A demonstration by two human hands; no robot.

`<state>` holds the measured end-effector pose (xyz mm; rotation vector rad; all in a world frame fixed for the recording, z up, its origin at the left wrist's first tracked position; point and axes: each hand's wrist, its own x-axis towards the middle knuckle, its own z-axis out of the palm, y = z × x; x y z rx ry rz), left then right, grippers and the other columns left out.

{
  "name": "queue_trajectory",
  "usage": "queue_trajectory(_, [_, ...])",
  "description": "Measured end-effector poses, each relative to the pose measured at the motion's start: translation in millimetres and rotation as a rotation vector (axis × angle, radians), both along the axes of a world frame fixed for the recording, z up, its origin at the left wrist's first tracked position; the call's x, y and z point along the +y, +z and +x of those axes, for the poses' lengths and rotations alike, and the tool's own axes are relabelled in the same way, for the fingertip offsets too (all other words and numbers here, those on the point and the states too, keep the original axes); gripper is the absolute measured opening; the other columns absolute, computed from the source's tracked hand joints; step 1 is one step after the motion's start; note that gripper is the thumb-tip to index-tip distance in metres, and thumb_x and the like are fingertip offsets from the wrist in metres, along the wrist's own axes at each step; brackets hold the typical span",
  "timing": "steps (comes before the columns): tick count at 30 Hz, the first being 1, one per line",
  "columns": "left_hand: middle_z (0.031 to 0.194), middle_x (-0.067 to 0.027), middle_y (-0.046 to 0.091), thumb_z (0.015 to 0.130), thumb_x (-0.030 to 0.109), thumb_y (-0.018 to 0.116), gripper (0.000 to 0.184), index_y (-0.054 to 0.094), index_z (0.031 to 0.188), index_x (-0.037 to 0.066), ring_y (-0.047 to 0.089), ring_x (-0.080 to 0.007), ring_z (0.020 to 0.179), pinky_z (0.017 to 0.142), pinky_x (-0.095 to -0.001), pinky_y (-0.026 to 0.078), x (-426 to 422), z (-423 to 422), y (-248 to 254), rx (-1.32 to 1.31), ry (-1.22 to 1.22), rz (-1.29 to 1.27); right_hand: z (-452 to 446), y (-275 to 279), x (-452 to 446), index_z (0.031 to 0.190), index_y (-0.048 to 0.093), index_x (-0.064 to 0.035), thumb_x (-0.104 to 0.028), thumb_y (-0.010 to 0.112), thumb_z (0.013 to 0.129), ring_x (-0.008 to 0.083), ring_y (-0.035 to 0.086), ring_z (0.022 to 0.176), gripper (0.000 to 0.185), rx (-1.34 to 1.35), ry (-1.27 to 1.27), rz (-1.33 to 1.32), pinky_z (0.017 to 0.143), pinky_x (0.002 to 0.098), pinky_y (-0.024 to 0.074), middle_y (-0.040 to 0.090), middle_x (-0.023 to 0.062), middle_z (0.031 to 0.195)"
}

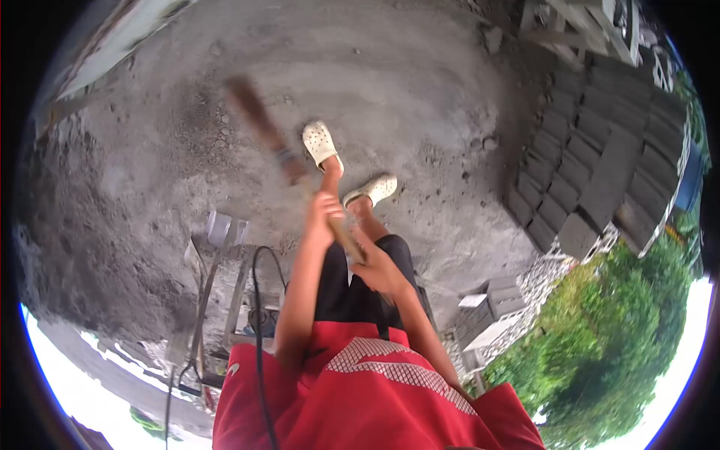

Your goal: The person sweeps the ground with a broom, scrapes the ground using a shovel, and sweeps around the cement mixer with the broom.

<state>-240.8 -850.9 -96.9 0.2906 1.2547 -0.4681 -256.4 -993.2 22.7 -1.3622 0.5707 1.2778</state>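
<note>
A shovel (pixel 259 116) with a rust-brown blade and a pale wooden handle slants across in front of me. Motion smears its blade, which is over the grey ground toward the upper left. My left hand (pixel 324 211) wraps around the handle near the blade's socket. Farther back along the shaft, my right hand (pixel 381 271) is closed on the handle near my knees. Just beyond my left hand, the light clogs (pixel 318 142) on my feet rest on the ground, one ahead of the other. Blur hides whether the blade touches the ground or carries anything.
Stacked grey blocks (pixel 600 150) stand to the right, with a smaller block pile (pixel 491 307) nearer me. Another shovel (pixel 217 232) leans at my left. A black cable (pixel 259 337) hangs along my left side. Green bushes (pixel 600 330) grow at the lower right.
</note>
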Motion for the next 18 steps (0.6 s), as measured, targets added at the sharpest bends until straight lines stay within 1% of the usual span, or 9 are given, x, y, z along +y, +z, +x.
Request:
queue_trajectory(4, [0.052, 0.0044, 0.036, 0.073, 0.007, 0.055, 0.019, 0.039, 0.063, 0.012, 0.032, -0.0063, 0.04, 0.04, -0.0211, 0.031, -84.1, 75.6, -16.6, -0.178, -0.365, -0.114, 33.4, 8.7, -6.5, 0.135, 0.019, -0.0083, 0.001, 0.05, 0.073, 0.0122, 0.045, 0.038, 0.07, -0.062, -0.317, -0.216, 0.032, 0.0261, 0.0362, 0.047, 0.0038, 0.06])
queue_trajectory(7, [0.049, 0.0035, 0.037, 0.072, 0.009, 0.056, 0.021, 0.039, 0.061, 0.013, 0.034, -0.0073, 0.039, 0.039, -0.0212, 0.034, -103.0, 137.5, -42.7, -0.433, -0.492, -0.253, 87.5, -24.3, 16.3, 0.135, 0.012, -0.0067, 0.001, 0.049, 0.073, 0.0136, 0.045, 0.038, 0.073, -0.094, -0.342, -0.441, 0.031, 0.0268, 0.0368, 0.048, 0.0058, 0.059])
queue_trajectory(9, [0.048, 0.0056, 0.035, 0.075, 0.01, 0.055, 0.025, 0.036, 0.059, 0.013, 0.03, -0.0058, 0.037, 0.037, -0.0185, 0.028, -85.2, 162.3, -91.0, -0.262, -0.493, -0.367, 91.4, -91.5, 34.2, 0.133, 0.005, -0.0055, 0.001, 0.044, 0.076, 0.0172, 0.052, 0.049, 0.069, -0.216, -0.278, -0.429, 0.037, 0.028, 0.0402, 0.051, 0.0122, 0.073])
queue_trajectory(10, [0.05, 0.0051, 0.037, 0.075, 0.009, 0.055, 0.023, 0.037, 0.061, 0.012, 0.03, -0.0063, 0.038, 0.037, -0.0176, 0.029, -53.8, 161.3, -120.3, -0.338, -0.455, -0.392, 109.0, -101.1, 58.1, 0.132, 0.006, -0.0035, 0.001, 0.044, 0.076, 0.019, 0.053, 0.05, 0.068, -0.094, -0.223, -0.431, 0.038, 0.0295, 0.0414, 0.051, 0.0126, 0.073])
queue_trajectory(12, [0.051, 0.0066, 0.035, 0.08, 0.013, 0.052, 0.024, 0.037, 0.062, 0.015, 0.032, -0.0056, 0.042, 0.041, -0.0193, 0.03, 34.2, 135.3, -145.9, -0.455, -0.4, -0.136, 103.0, -133.0, 121.3, 0.13, 0.007, -0.0013, 0.001, 0.047, 0.075, 0.0225, 0.054, 0.051, 0.068, -0.044, -0.032, -0.376, 0.04, 0.0322, 0.0434, 0.052, 0.0138, 0.073])
queue_trajectory(13, [0.05, 0.0059, 0.033, 0.082, 0.016, 0.05, 0.027, 0.036, 0.059, 0.016, 0.032, -0.0061, 0.044, 0.042, -0.0211, 0.029, 75.7, 117.9, -134.2, -0.332, -0.365, 0.099, 86.4, -129.9, 145.4, 0.128, 0.011, 0.0001, 0.0, 0.049, 0.074, 0.0245, 0.054, 0.05, 0.066, -0.051, 0.06, -0.318, 0.039, 0.0332, 0.0433, 0.053, 0.0153, 0.072])
queue_trajectory(14, [0.052, 0.0052, 0.036, 0.08, 0.021, 0.054, 0.025, 0.04, 0.06, 0.015, 0.036, -0.0072, 0.044, 0.041, -0.0227, 0.031, 126.1, 83.1, -161.6, -0.448, -0.3, -0.073, 71.6, -124.2, 170.2, 0.126, 0.015, 0.0015, -0.001, 0.052, 0.074, 0.0266, 0.055, 0.048, 0.064, -0.064, 0.15, -0.257, 0.038, 0.0342, 0.0432, 0.054, 0.0168, 0.071])
queue_trajectory(17, [0.049, 0.0045, 0.033, 0.079, 0.02, 0.054, 0.024, 0.041, 0.06, 0.014, 0.033, -0.0093, 0.038, 0.038, -0.0245, 0.031, 209.0, 11.8, -133.0, 0.029, -0.273, 0.198, 38.1, -106.6, 215.9, 0.125, 0.023, 0.0025, -0.004, 0.054, 0.073, 0.0268, 0.055, 0.044, 0.06, 0.043, 0.305, -0.043, 0.037, 0.0352, 0.0431, 0.055, 0.0155, 0.067])
queue_trajectory(18, [0.051, 0.0025, 0.038, 0.078, 0.019, 0.054, 0.019, 0.045, 0.064, 0.012, 0.038, -0.0109, 0.041, 0.039, -0.0259, 0.035, 211.7, -33.2, -125.9, -0.083, -0.29, 0.594, 28.4, -100.4, 215.4, 0.125, 0.026, 0.0014, -0.005, 0.053, 0.074, 0.0254, 0.054, 0.043, 0.058, 0.081, 0.348, 0.031, 0.037, 0.0347, 0.0429, 0.055, 0.0139, 0.063])
